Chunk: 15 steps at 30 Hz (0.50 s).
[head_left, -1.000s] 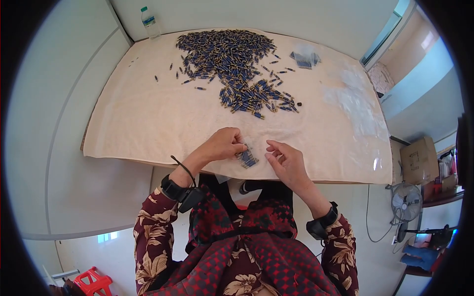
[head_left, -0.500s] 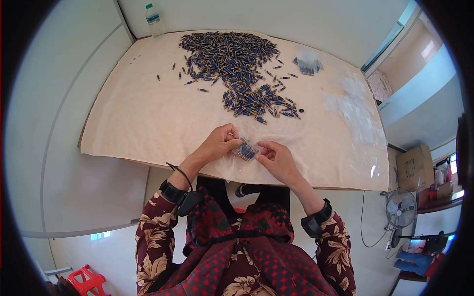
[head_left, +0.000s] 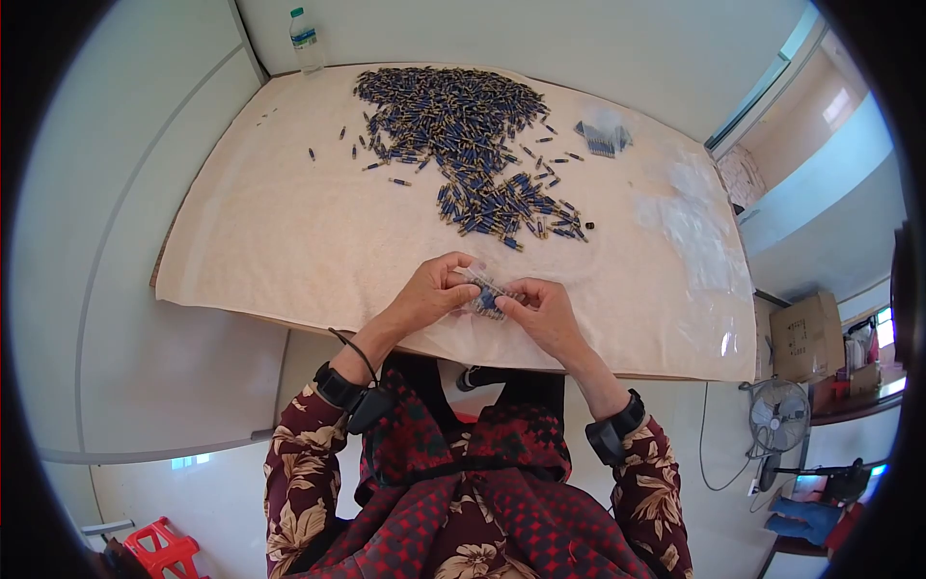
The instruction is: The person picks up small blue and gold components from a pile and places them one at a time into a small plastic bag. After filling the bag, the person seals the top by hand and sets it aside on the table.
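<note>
Holding a small clear bag (head_left: 485, 295) of blue parts between them, the two hands meet just inside the near edge of the bench (head_left: 289, 325), a little right of its middle. The left hand (head_left: 427, 289) is closed on the bag's left end, with thumb and fingers pinching the plastic. The right hand (head_left: 542, 314) grips the right end in the same way, its fingers curled in. Whether the bag rests on the cloth (head_left: 280, 232) or is lifted just off it cannot be told. The cream cloth covers nearly the whole bench. Toward the far edge lies a broad pile (head_left: 449, 101) of blue-and-gold parts, which narrows as it trails to the middle of the bench and ends well apart from the hands. A few strays (head_left: 371, 166) lie scattered to the left of the pile. A bottle (head_left: 305, 41) stands upright at the far left corner, just off the cloth. Near the far right corner lies a second bag (head_left: 600, 135) with parts in it. Along the right edge is a loose spread of empty bags (head_left: 690, 217). Beyond that edge, lower down, are a carton (head_left: 815, 328) and a fan (head_left: 779, 403).
</note>
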{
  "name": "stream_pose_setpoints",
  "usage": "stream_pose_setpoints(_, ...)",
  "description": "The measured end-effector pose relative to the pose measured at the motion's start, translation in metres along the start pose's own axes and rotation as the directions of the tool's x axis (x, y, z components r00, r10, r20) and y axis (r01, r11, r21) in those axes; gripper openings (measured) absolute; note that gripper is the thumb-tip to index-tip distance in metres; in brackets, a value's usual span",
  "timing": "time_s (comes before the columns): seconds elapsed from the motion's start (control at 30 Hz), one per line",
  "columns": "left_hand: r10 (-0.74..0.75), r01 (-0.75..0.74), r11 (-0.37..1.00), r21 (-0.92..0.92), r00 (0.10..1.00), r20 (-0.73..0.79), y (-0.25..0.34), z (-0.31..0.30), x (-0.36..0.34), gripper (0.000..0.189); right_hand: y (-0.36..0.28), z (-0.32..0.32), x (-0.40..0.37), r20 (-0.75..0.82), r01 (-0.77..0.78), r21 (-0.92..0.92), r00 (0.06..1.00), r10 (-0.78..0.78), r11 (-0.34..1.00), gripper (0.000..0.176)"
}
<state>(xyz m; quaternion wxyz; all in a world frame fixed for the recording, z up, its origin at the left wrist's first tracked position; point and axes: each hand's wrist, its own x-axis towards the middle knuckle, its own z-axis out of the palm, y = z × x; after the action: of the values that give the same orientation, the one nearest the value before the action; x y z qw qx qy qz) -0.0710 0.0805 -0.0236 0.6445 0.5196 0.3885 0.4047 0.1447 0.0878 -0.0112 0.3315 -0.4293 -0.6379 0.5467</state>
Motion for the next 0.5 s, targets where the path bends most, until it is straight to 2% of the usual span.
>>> stream_pose_setpoints(0.13, 0.053, -0.054, 0.998, 0.043, 0.998, 0.03, 0.011, 0.005, 0.0, 0.019, -0.01, -0.006, -0.002, -0.055, 0.119, -0.142, 0.99, -0.128, 0.983, 0.016)
stream_pose_setpoints(0.33, 0.079, -0.082, 0.992, 0.096, 0.996, 0.034, 0.002, 0.008, 0.003, 0.016, -0.021, -0.012, -0.004, -0.082, 0.151, -0.255, 0.981, -0.177, 0.955, 0.016)
stream_pose_setpoints(0.4, 0.067, -0.068, 0.997, 0.024, 0.997, 0.038, 0.0, 0.01, 0.002, 0.015, -0.016, -0.013, 0.001, -0.07, 0.159, -0.264, 0.98, -0.184, 0.951, 0.017)
stream_pose_setpoints(0.43, 0.059, -0.058, 0.998, -0.014, 0.998, 0.037, -0.002, 0.011, 0.001, 0.015, -0.014, -0.013, 0.002, -0.068, 0.16, -0.263, 0.981, -0.183, 0.951, 0.017)
stream_pose_setpoints(0.5, 0.052, -0.052, 0.999, 0.004, 0.998, 0.038, -0.005, 0.007, 0.001, 0.016, -0.008, -0.015, 0.003, -0.017, 0.034, -0.022, 0.999, -0.034, 0.999, 0.018)
